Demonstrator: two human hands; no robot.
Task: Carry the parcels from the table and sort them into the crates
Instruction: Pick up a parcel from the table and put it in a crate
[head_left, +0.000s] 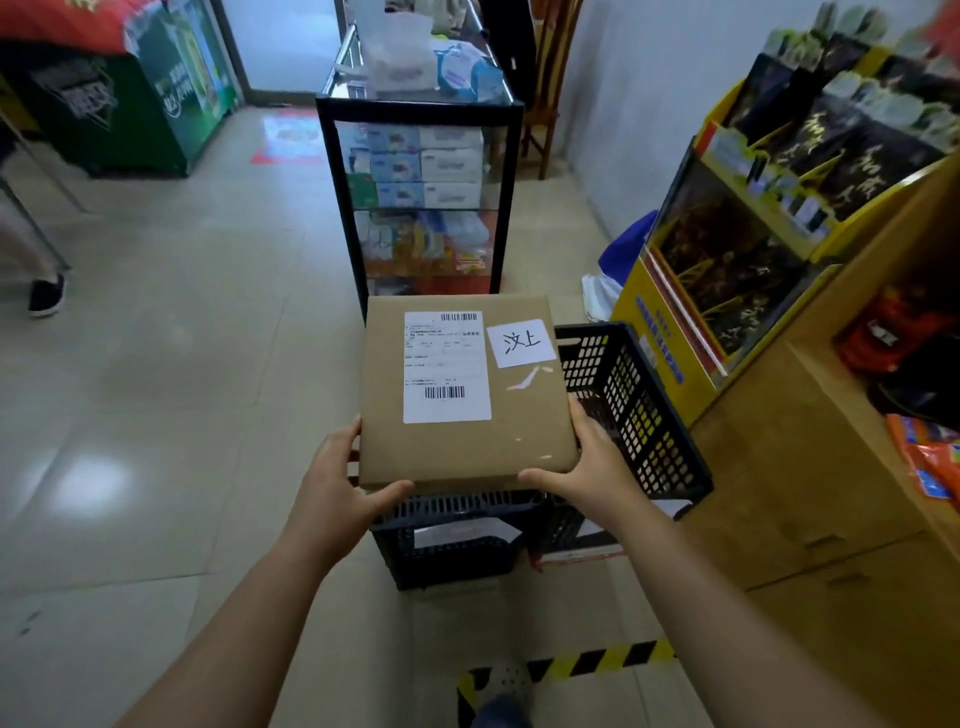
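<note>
A flat brown cardboard parcel (462, 441) with a white shipping label and a small handwritten white tag is held level in front of me. My left hand (337, 480) grips its near left corner, thumb on the front edge. My right hand (587, 467) grips its near right corner the same way. The parcel hovers over two black perforated crates on the floor: a left crate (452, 540) directly beneath it and a right crate (639, 410) beside it. The parcel hides most of the left crate's inside.
A black-framed glass display cabinet (421, 197) stands just behind the crates. A wooden counter (810, 493) and a yellow display stand (737, 249) line the right. Yellow-black hazard tape (597, 662) marks the floor by my shoe (506, 680). Another person's foot (47, 296) is at far left.
</note>
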